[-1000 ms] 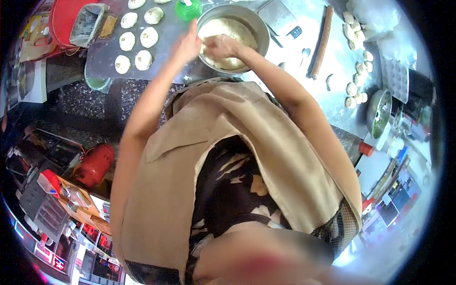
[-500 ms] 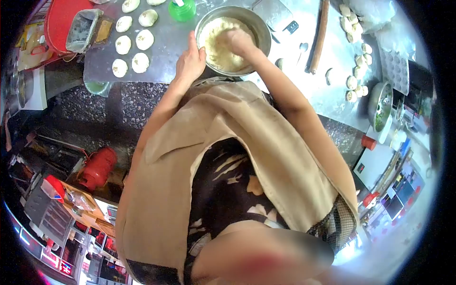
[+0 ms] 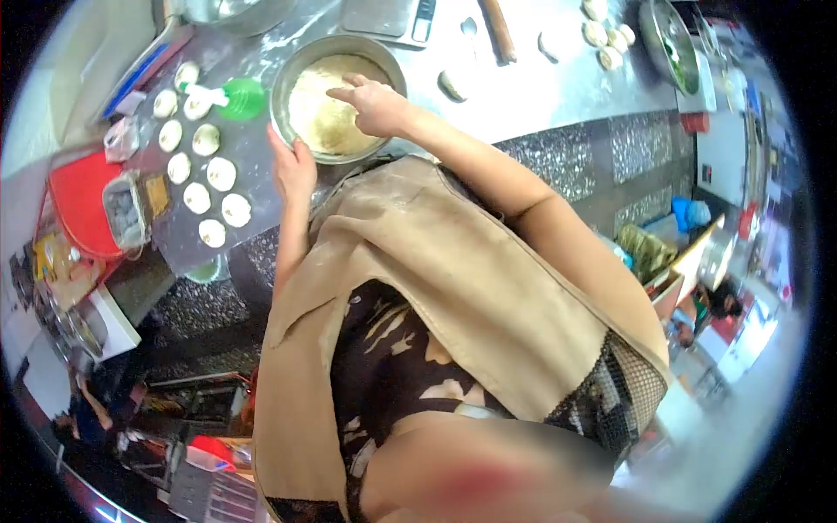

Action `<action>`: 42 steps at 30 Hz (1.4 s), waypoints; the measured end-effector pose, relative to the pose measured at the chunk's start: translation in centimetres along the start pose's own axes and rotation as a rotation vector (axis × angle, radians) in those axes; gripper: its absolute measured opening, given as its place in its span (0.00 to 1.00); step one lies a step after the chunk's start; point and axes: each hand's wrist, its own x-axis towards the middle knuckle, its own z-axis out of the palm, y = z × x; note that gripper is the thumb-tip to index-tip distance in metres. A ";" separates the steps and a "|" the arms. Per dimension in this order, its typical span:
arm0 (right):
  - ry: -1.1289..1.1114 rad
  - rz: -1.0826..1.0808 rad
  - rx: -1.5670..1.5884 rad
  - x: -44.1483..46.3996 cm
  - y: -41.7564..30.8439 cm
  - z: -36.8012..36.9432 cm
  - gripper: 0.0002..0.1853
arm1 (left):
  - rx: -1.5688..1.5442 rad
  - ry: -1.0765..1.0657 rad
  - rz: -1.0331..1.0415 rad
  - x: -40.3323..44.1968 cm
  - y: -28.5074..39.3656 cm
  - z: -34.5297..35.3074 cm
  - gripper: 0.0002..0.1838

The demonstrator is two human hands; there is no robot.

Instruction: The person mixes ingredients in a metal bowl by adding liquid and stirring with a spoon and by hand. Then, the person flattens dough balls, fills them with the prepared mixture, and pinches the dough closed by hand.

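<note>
Reaching into the bowl, the right hand is at the dough

Palm down, the right hand comes in over the bowl's near right side, its fingers spread and pointing left across the dough. Nothing is gripped in it; whether the fingertips press the dough or sit just above it, I cannot tell. The dough is pale and uneven, filling the bowl's floor beneath and to the left of those fingers.

Outside the bowl, the left hand rests against the near left wall, thumb parted from the fingers, which point up along the metal. It looks loosely cupped rather than clenched.

Just left of the bowl is a green bottle, its white spout directed at the buns, which stand in rough rows toward the left edge of the table. Past that edge is a red tub.

Beyond the bowl's far rim lies a scale. To the right are a dough piece, a spoon and a rolling pin. Farther right, well apart from both hands, is a pan holding greens.
</note>
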 end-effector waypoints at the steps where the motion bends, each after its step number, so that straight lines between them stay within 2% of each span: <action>1: -0.069 0.059 -0.002 -0.5 0.3 -0.4 0.19 | 0.091 0.095 0.121 0.2 0.3 0.0 0.32; 2: -0.053 0.073 -0.004 -0.8 0.6 -0.9 0.19 | 0.291 0.115 0.092 -0.1 0.5 -0.2 0.32; 3: -0.014 0.162 0.063 -1.4 0.2 -1.7 0.19 | 0.290 0.101 0.108 -0.1 2.8 -0.7 0.32; 5: 0.036 0.264 0.139 -1.8 0.4 -1.6 0.19 | 0.327 0.390 0.515 -0.2 6.9 -1.3 0.30; 6: 0.178 0.313 0.551 -1.1 0.6 -0.6 0.18 | 0.325 0.378 0.527 -0.2 8.5 -1.3 0.30; 7: 0.324 0.348 0.962 -0.6 -0.3 -0.7 0.18 | 0.162 0.336 0.818 -0.1 10.1 -1.2 0.29; 8: 0.291 0.407 1.500 -0.9 -1.9 -0.2 0.14 | -0.011 0.287 1.100 -0.2 11.1 -0.7 0.28; 9: 0.085 0.264 1.498 -2.1 -4.0 -1.4 0.15 | 0.039 0.166 1.082 0.6 11.4 0.9 0.27; 11: 0.083 0.414 1.840 -2.4 -4.7 -1.9 0.18 | -0.144 0.158 0.937 2.7 10.6 1.6 0.23; 12: 0.025 0.385 1.727 -3.2 -4.3 -3.2 0.20 | -0.148 0.156 0.949 3.8 9.2 1.2 0.23; 13: -0.037 0.364 1.613 -4.7 -3.5 -4.7 0.23 | 0.069 0.165 0.860 4.7 7.1 0.6 0.21; 14: 0.041 0.317 1.499 -6.0 -2.7 -6.2 0.20 | 0.279 0.171 0.767 5.2 6.0 0.3 0.20; 15: 0.154 0.318 1.245 -6.3 0.2 -6.2 0.15 | 0.272 0.165 0.772 4.9 5.5 0.0 0.20; 16: 0.416 0.388 0.964 -6.2 3.5 -5.3 0.12 | 0.236 0.171 0.732 3.8 5.0 -0.9 0.20; 18: 0.706 0.471 0.188 -6.7 10.5 -4.3 0.17 | 0.177 0.179 0.660 2.1 4.1 -2.0 0.21; 19: 0.578 0.591 0.005 -7.0 12.8 -4.3 0.20 | 0.150 0.178 0.630 1.6 3.4 -1.9 0.22; 20: 0.516 0.651 0.146 -6.6 16.1 -2.9 0.22 | 0.121 0.195 0.580 1.4 2.5 -1.6 0.23; 21: 0.453 0.607 0.067 -6.5 17.8 -2.2 0.21 | 0.094 0.207 0.526 1.3 1.7 -1.4 0.23; 23: 0.363 0.575 -0.084 -6.7 17.5 -2.6 0.22 | 0.034 0.216 0.492 1.3 1.1 -1.3 0.24; 25: 0.327 0.670 -0.080 -6.2 16.2 -3.4 0.21 | -0.018 0.223 0.440 1.6 0.3 -0.7 0.25; 27: 0.136 0.835 -0.208 -5.7 15.3 -4.2 0.20 | -0.092 0.168 0.401 2.2 -0.1 -0.1 0.25; 29: 0.158 0.898 -0.188 -5.7 14.1 -4.4 0.18 | -0.116 0.110 0.349 2.3 -0.2 0.9 0.27; 31: 0.227 0.659 -0.487 -6.5 13.3 -3.8 0.15 | -0.354 0.175 0.183 1.8 0.5 1.7 0.30; 32: 0.350 0.532 -0.460 -6.7 13.3 -2.8 0.13 | -0.353 0.166 0.177 1.5 1.0 1.8 0.30; 34: 0.114 0.483 -0.210 -7.7 12.3 -2.4 0.17 | -0.420 0.160 0.049 0.9 2.3 1.8 0.31; 35: 0.004 0.483 -0.083 -7.7 12.5 -1.7 0.18 | -0.417 0.176 0.051 0.6 2.7 1.9 0.31; 36: 0.005 0.464 -0.083 -7.9 11.8 -2.2 0.18 | -0.402 0.179 0.053 0.1 3.2 2.3 0.32; 39: 0.048 0.486 0.010 -8.8 12.2 -5.5 0.21 | -0.362 0.247 0.065 -0.8 3.5 4.6 0.33; 41: 0.694 0.130 -0.104 -9.6 14.6 -6.8 0.25 | -0.318 0.299 0.064 -2.0 4.0 6.3 0.33; 42: 0.770 -0.012 -0.160 -9.7 14.9 -9.0 0.26 | -0.380 0.340 0.033 -2.4 4.8 7.4 0.34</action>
